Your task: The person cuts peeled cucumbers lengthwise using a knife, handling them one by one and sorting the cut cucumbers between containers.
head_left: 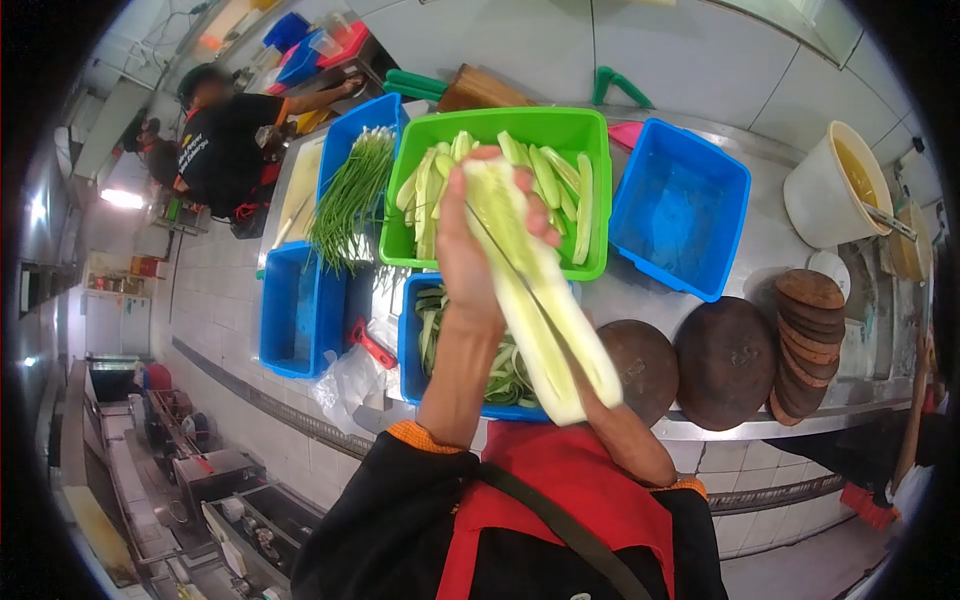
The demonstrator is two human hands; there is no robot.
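My left hand (468, 250) is raised over the bins, its thumb and fingers wrapped round a peeled cucumber (520, 270). The cucumber is split lengthwise, with a dark gap running between its two pale halves toward the lower end. My right forearm (632, 440) comes up from below. Behind the cucumber the right hand is hidden, and so is anything in it. Just beyond stands a green bin (500, 122) with several long cucumber pieces (575, 195). Below my left hand, a blue bin (410, 345) contains green peel strips (505, 375).
Spring onions (352, 200) lie across a blue bin at left. Another blue bin (680, 210) stands right of the green one. Round brown boards (728, 360) line the right front edge. A white bucket (825, 195) is farther right. A red-handled tool (372, 343) and a co-worker (225, 140) are left.
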